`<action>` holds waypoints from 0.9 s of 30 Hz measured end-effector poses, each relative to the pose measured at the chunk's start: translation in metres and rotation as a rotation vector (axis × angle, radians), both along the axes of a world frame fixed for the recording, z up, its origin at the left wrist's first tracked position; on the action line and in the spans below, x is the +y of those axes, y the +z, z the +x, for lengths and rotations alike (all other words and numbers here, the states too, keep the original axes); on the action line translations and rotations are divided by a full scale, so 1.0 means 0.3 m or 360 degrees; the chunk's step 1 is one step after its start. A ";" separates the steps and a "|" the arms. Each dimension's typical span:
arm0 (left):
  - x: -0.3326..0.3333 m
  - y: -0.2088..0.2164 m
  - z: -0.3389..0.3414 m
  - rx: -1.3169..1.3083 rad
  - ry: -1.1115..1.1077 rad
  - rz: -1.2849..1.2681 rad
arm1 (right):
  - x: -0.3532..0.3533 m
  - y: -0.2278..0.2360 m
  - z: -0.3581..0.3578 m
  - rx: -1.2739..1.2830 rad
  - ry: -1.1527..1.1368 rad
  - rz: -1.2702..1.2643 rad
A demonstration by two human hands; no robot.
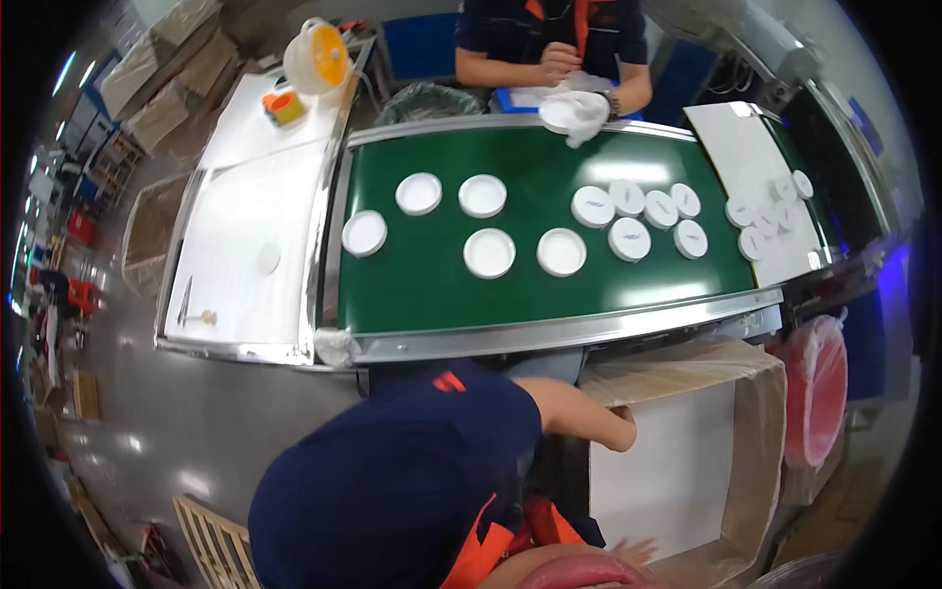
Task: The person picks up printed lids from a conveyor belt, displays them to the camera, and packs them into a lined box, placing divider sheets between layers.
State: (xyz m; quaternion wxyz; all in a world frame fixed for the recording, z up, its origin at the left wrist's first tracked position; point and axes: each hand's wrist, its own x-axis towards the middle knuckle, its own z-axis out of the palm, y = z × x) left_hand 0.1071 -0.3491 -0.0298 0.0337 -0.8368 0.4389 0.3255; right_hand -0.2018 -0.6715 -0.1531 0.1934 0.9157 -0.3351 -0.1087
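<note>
A navy sleeve (392, 471) was pictured before the green counter (412, 294), beside an open carton (758, 452). A blurred hand (635, 551) was glimpsed at the carton's end farther from the counter; whether either grip was clenched or released could not be told. White round lids (629, 240) were spread along the counter.

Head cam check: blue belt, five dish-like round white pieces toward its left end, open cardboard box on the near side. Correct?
Not quite: the belt is green, not blue, as the head view shows. The rest stands: five dish-like round white pieces toward its left end, open cardboard box on the near side.
</note>
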 end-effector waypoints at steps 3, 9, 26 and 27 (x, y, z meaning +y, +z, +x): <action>0.251 0.227 -0.024 0.0483 -0.0097 -0.0675 | 0.123 -0.017 -0.115 0.0506 0.0081 0.0169; 1.300 0.515 -0.024 -0.0458 0.1475 -0.1071 | 0.286 0.166 0.104 0.0632 0.0395 0.0664; 1.922 0.333 0.201 -0.1061 0.0438 -0.0625 | 0.500 -0.240 1.133 -0.0317 0.0516 0.0422; 1.909 0.327 0.212 -0.1068 0.0416 -0.0723 | 0.499 -0.248 1.124 -0.0235 0.0450 0.0450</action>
